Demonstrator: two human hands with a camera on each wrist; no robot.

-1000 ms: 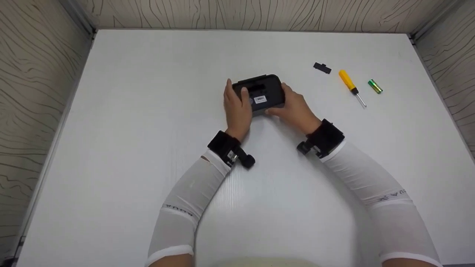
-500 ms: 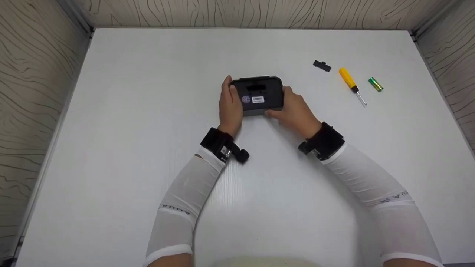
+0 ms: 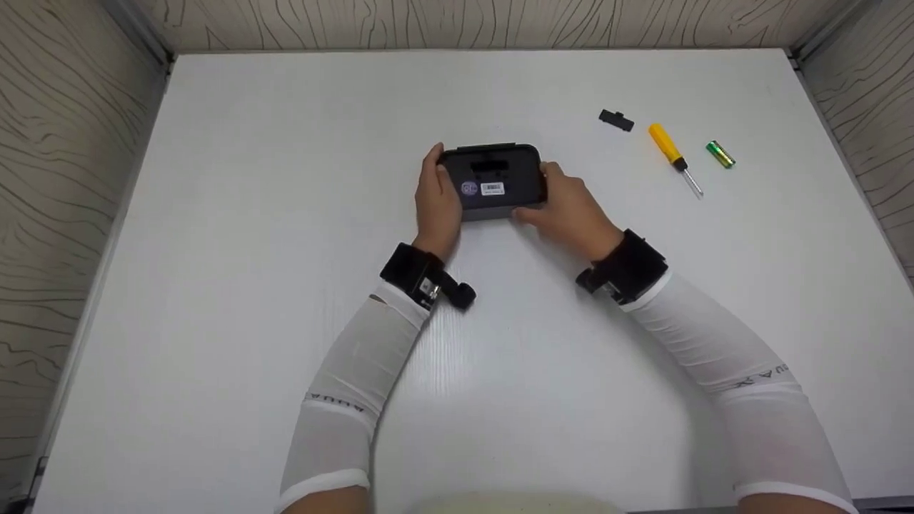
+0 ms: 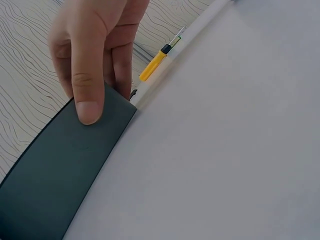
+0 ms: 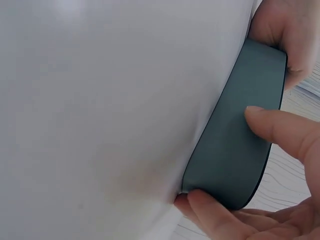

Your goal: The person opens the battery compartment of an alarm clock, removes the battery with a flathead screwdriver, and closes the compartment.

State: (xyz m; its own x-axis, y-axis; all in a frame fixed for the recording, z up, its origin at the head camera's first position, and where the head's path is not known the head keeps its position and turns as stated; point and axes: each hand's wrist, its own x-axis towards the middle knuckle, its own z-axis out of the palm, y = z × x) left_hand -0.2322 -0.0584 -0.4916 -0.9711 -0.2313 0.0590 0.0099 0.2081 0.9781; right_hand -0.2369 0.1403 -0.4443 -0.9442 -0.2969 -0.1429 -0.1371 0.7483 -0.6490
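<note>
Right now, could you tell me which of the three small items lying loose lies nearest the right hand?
The small black cover; the yellow screwdriver and green battery lie farther right.

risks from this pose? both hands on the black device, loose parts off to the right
1. The black device is held only at its ends by the left hand and right hand; it might slip.
2. The battery is round and lies loose near the table edge; a knock could roll it off.
3. The small black cover and screwdriver lie where a right-arm sweep might hit them.
</note>
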